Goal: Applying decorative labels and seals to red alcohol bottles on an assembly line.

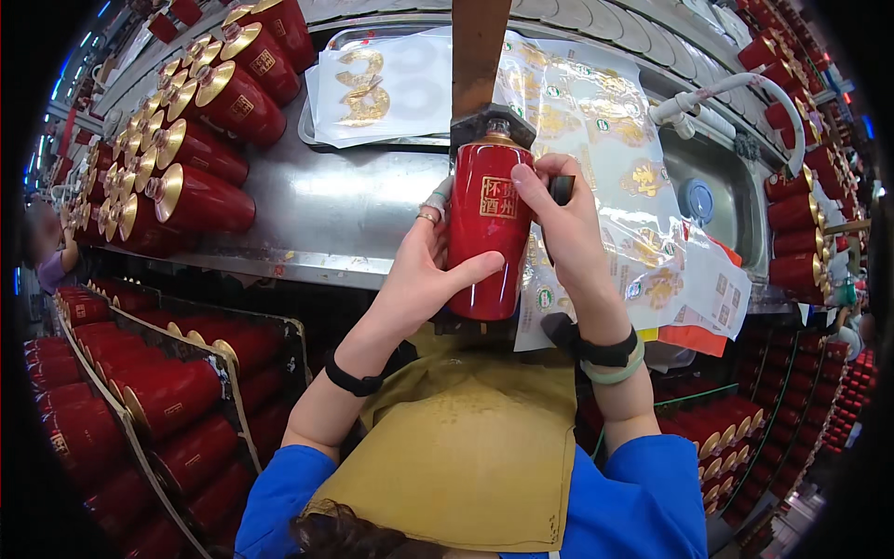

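A glossy red bottle [484, 242] with a square gold label [498, 197] stands before me, its neck up against a dark bracket [494, 121] on a brown post. My left hand [433, 252] is closed around the bottle's left side, thumb across its lower front. It wears a ring, and a fingertip looks covered. My right hand [568, 210] is at the bottle's right side, thumb pressing near the label's upper corner. Its bent fingers hold a small black tool [561, 190], mostly hidden. To the right lie clear sheets of gold stickers [643, 177].
Several red bottles with gold collars [200, 172] lie stacked at the left of the steel counter [317, 205]. A white sheet with gold stickers [363, 88] lies on a tray behind. At right are a sink [731, 186] and a white faucet [736, 84]. Racks of bottles [168, 401] stand below.
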The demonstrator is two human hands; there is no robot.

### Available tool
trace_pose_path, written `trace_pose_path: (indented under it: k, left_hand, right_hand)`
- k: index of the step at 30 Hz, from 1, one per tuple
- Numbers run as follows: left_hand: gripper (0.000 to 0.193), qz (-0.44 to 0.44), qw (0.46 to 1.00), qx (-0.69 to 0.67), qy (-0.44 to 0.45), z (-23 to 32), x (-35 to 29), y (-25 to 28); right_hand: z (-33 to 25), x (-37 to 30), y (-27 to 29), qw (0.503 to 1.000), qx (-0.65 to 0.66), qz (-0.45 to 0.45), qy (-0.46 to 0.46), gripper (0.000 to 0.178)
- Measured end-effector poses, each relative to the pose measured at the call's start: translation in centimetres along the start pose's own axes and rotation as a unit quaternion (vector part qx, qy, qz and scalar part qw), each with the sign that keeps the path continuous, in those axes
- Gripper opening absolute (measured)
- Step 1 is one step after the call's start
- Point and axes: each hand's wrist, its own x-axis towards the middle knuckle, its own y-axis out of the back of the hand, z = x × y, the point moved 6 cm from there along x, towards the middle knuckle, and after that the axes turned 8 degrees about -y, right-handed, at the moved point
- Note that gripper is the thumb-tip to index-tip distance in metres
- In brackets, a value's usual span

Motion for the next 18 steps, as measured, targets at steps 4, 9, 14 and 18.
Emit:
trace_pose_path:
  k: [4,9,14,18]
  left_hand:
    - [0.096,0.02,0.999,-0.033,0.008,0.0,-0.1,0.3]
    - [0.093,0.03,0.999,-0.021,0.027,-0.3,-0.1,0.1]
    - [0.092,0.039,0.999,-0.008,0.036,-0.4,-0.1,0.1]
    - [0.091,0.026,0.999,-0.002,0.036,-0.3,-0.1,0.1]
  right_hand:
    - [0.7,-0.9,0.5,0.998,0.037,0.004,-0.042,0.03]
    - [1.5,-1.8,0.1,0.999,0.015,-0.009,-0.039,0.031]
    - [1.2,-1.6,-0.1,0.999,0.02,-0.009,-0.038,0.033]
    - [1.3,-1.8,-0.2,1.0,0.008,0.001,-0.021,0.035]
